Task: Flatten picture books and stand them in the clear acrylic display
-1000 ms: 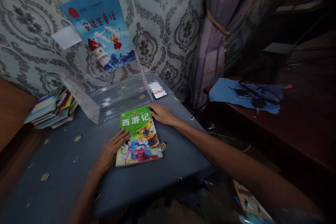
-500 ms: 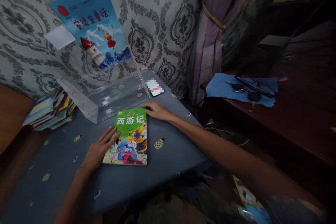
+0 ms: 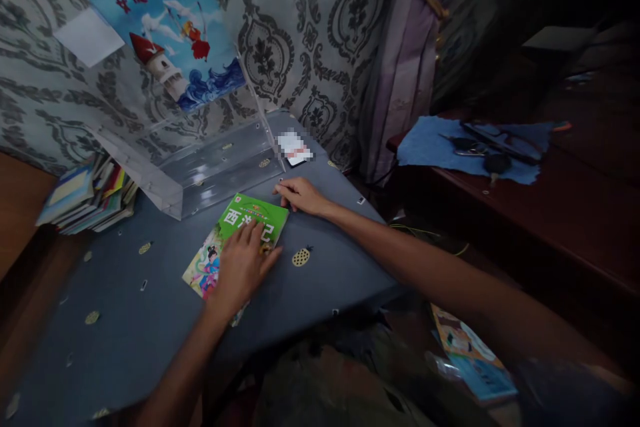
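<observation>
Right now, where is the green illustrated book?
In the head view, the green illustrated book lies left of centre on the dark grey patterned tablecloth, under the left hand, in front of the clear plastic stand.

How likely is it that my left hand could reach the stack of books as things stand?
Probably yes: the left hand lies on the green book, and the tabletop between hand and stack of books looks free, though the clear stand juts close to the path.

There's our bare left hand (image 3: 243, 263) across the green, rectangular paper book (image 3: 227, 227), our bare right hand (image 3: 301, 195) loosely curled beside its corner, 1 clear plastic stand (image 3: 167, 197) beyond!
</observation>
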The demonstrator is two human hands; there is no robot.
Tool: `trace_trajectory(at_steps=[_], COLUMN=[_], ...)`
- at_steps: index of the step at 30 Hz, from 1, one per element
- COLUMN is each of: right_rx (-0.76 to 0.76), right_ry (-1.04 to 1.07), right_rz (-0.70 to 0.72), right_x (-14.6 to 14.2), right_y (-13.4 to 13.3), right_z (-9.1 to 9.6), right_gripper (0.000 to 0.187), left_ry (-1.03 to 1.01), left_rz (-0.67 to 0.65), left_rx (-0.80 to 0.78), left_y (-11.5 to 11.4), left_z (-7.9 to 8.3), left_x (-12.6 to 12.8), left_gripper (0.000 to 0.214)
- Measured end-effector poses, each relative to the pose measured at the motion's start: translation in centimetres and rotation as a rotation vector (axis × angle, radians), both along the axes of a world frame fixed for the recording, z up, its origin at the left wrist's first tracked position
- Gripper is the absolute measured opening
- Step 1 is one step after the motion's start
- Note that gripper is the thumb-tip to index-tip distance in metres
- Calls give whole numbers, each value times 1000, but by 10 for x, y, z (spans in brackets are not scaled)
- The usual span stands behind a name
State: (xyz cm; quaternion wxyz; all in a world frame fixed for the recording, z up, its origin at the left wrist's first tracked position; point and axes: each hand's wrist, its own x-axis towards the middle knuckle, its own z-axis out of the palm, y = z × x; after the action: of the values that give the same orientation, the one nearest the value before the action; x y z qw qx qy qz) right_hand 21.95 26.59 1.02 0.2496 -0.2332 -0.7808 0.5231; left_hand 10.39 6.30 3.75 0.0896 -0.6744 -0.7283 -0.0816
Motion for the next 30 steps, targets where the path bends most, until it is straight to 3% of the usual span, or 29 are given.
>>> trace_trajectory(at_steps=[5, 16, 22, 30], right_rx=[26, 29, 72, 449], right_ry=[28, 19, -13, -189], right_rz=[-21, -18, -13, 42], right_x=[6, 9, 12, 17], right_y=[1, 1, -2, -11], right_z=[-3, -3, 0, 5], right_gripper=[35, 37, 39, 33], left_ry=[44, 72, 73, 57], left_rz=[109, 132, 123, 131], left_rx=[-61, -122, -71, -63], left_y=[15, 17, 17, 14], left_z=[-8, 2, -4, -12], left_x=[19, 20, 19, 21], left_gripper=[47, 40, 39, 47])
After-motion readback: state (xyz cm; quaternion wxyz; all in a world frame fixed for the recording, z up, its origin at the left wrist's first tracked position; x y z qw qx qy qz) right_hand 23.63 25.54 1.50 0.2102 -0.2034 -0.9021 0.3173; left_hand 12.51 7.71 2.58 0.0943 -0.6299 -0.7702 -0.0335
